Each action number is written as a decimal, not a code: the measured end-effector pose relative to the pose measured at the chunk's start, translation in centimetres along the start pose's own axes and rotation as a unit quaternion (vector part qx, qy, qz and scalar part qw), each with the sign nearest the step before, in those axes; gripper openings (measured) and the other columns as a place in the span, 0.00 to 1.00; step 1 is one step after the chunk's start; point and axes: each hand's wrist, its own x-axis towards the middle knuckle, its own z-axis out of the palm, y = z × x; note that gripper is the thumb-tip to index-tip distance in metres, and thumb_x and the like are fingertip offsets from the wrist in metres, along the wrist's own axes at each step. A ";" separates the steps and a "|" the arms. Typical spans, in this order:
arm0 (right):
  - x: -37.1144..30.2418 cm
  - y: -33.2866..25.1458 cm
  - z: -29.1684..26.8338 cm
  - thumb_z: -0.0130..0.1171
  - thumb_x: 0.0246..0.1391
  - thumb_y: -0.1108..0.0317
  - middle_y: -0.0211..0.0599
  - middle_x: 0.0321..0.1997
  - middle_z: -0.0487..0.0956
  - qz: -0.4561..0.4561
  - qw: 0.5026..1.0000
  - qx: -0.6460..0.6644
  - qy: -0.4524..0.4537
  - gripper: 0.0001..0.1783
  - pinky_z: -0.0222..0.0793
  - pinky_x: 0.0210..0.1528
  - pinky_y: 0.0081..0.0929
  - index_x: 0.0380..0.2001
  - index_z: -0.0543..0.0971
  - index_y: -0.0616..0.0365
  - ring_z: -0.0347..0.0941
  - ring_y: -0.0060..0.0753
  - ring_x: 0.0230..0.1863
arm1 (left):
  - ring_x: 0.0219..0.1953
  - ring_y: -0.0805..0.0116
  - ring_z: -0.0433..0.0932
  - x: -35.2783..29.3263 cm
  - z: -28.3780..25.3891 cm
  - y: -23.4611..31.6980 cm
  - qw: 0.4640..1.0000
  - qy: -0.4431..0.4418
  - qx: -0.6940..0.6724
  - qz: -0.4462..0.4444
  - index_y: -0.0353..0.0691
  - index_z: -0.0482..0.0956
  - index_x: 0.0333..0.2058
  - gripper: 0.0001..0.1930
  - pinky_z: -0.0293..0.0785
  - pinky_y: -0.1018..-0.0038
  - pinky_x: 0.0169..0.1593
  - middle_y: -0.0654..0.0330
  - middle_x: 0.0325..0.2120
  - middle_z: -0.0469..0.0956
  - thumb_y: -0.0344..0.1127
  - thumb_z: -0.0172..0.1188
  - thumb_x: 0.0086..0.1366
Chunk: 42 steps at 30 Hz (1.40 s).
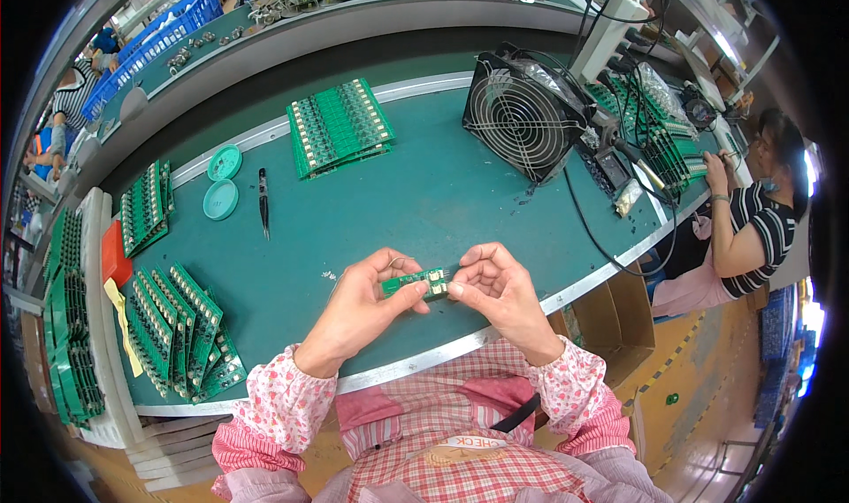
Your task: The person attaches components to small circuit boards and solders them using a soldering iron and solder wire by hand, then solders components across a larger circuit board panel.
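Note:
A small green circuit board [409, 282] with pale square parts is held up over the front of the green table. My left hand [361, 301] pinches it by its left part, thumb on top. At the board's right end, the thumb and fingers of my right hand [493, 284] are pressed together by the thin pins there; whether they grip the pins or a tiny part cannot be made out. Tiny pale bits [329, 275] lie on the table beside my left hand.
Circuit-board panels are stacked at the back [340, 127] and front left [181, 330]. A black fan [522, 114] stands back right. Two small green dishes [221, 199] and a black pen-like tool [263, 204] lie left. Another person [752, 220] works at the right.

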 end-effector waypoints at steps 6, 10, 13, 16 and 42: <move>0.1 -0.5 -1.1 0.64 0.57 0.74 0.32 0.38 0.78 0.012 0.999 0.044 0.008 0.16 0.72 0.43 0.16 0.46 0.71 0.63 0.75 0.17 0.37 | 0.34 0.74 0.80 -0.1 -0.3 0.3 1.000 0.010 0.008 -0.016 0.29 0.71 0.44 0.11 0.78 0.81 0.38 0.57 0.38 0.78 0.26 0.60 0.67; -0.6 -1.0 -0.7 0.65 0.57 0.73 0.32 0.39 0.79 -0.050 0.995 -0.059 0.063 0.13 0.73 0.44 0.17 0.44 0.75 0.63 0.76 0.18 0.39 | 0.33 0.74 0.80 0.2 -0.1 0.3 0.999 0.027 0.022 -0.004 0.28 0.70 0.44 0.10 0.78 0.81 0.37 0.57 0.37 0.78 0.25 0.59 0.67; -0.7 -1.7 0.6 0.66 0.55 0.72 0.34 0.36 0.81 -0.081 0.979 -0.179 0.062 0.09 0.75 0.37 0.20 0.38 0.78 0.64 0.78 0.20 0.35 | 0.32 0.74 0.80 0.1 0.1 0.3 0.999 0.028 0.023 0.017 0.28 0.70 0.44 0.10 0.77 0.82 0.37 0.58 0.37 0.78 0.24 0.59 0.66; -0.4 -1.4 1.1 0.66 0.55 0.71 0.36 0.32 0.81 -0.107 0.967 -0.224 0.051 0.08 0.75 0.32 0.21 0.33 0.79 0.65 0.78 0.21 0.28 | 0.32 0.74 0.80 0.0 0.2 0.4 0.996 0.034 0.079 0.025 0.29 0.71 0.43 0.10 0.77 0.82 0.37 0.58 0.36 0.77 0.24 0.59 0.66; -0.1 -1.9 1.0 0.66 0.55 0.68 0.36 0.27 0.81 -0.016 0.973 -0.227 0.029 0.08 0.70 0.28 0.24 0.30 0.82 0.64 0.75 0.23 0.24 | 0.31 0.75 0.80 0.0 0.1 0.3 0.995 0.037 0.086 0.023 0.29 0.71 0.43 0.09 0.76 0.82 0.35 0.59 0.35 0.77 0.25 0.59 0.67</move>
